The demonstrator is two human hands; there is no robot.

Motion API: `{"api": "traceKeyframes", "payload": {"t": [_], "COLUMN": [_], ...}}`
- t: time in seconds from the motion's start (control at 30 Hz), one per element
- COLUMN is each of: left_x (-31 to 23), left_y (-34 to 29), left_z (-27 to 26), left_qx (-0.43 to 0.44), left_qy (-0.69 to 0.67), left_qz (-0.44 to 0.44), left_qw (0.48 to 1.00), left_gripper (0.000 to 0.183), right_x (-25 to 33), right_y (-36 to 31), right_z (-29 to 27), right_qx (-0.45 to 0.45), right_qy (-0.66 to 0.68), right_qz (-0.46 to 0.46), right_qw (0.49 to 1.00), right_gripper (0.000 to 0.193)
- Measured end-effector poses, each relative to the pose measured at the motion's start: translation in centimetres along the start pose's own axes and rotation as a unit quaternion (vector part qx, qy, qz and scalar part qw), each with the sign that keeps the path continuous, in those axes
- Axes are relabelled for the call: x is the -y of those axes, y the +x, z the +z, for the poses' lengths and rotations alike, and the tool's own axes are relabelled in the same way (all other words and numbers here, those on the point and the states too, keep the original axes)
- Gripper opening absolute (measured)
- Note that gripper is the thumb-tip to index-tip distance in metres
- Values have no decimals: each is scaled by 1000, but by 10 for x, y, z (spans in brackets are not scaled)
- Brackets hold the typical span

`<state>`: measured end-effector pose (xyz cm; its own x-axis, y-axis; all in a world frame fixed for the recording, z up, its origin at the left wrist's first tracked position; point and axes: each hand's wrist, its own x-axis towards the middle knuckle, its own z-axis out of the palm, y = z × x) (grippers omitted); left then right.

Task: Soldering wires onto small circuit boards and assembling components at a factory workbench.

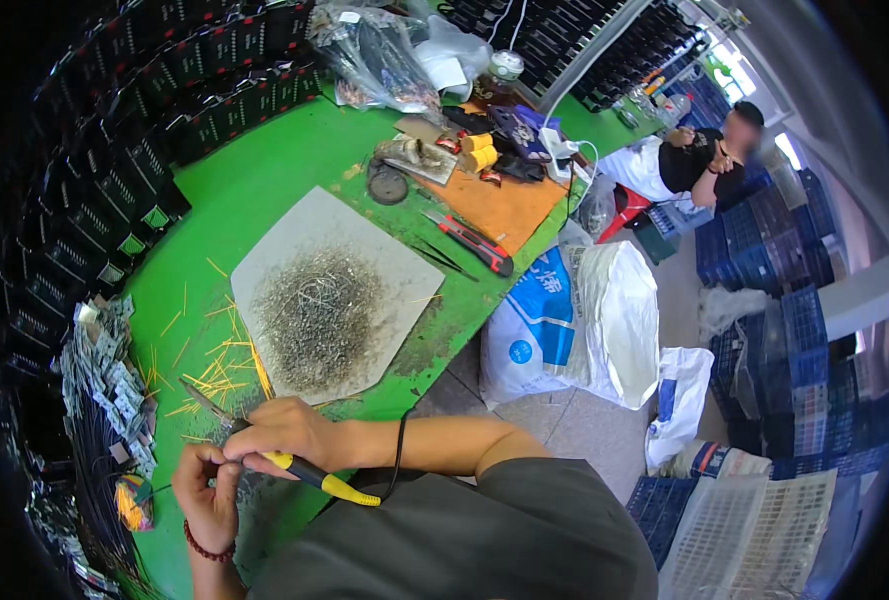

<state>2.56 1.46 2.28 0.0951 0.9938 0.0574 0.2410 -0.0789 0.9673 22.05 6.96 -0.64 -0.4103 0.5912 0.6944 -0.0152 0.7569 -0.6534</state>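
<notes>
My right hand [290, 432] is closed around a yellow-and-black soldering iron [350, 490], whose metal tip points up and left over the green table [180, 350]. Close beside it, my left hand [211, 500] is closed in a pinch, thumb against fingers, near the iron's grip; what it pinches, if anything, I cannot make out. Thin yellow sticks or wires [227, 365] lie scattered beyond my hands. Past them, a pale board [395, 255] carries a heap of grey metallic bits [320, 310].
Black boxed units [235, 110] stand in rows at the left and back. Small metal parts with black leads [115, 380] pile at the left edge. A utility knife [475, 245] and tweezers [445, 258] lie beyond the board. White sacks [605, 320] stand right; another person [700, 165] sits further off.
</notes>
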Motion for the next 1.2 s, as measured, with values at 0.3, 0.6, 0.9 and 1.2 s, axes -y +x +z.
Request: {"api": "traceKeyframes", "payload": {"t": [0.3,0.6,0.9,1.2], "left_x": [-41,7,29,22], "left_y": [-28,-75,-71,-62], "left_z": [-12,-76,-73,-88], "left_qx": [32,32,-9,-3], "left_qy": [289,366,473,395], "left_qz": [67,-36,-3,21], "left_qw": [954,929,881,919], "left_gripper": [4,13,25,16], "right_x": [9,-7,-14,-26], "right_y": [-9,-19,-22,-30], "right_z": [-1,24,46,55], "right_qx": [-42,47,120,121], "right_qy": [169,54,-22,-62], "right_qz": [188,148,146,136], "right_qw": [967,986,982,981], "right_gripper": [35,32,32,31]}}
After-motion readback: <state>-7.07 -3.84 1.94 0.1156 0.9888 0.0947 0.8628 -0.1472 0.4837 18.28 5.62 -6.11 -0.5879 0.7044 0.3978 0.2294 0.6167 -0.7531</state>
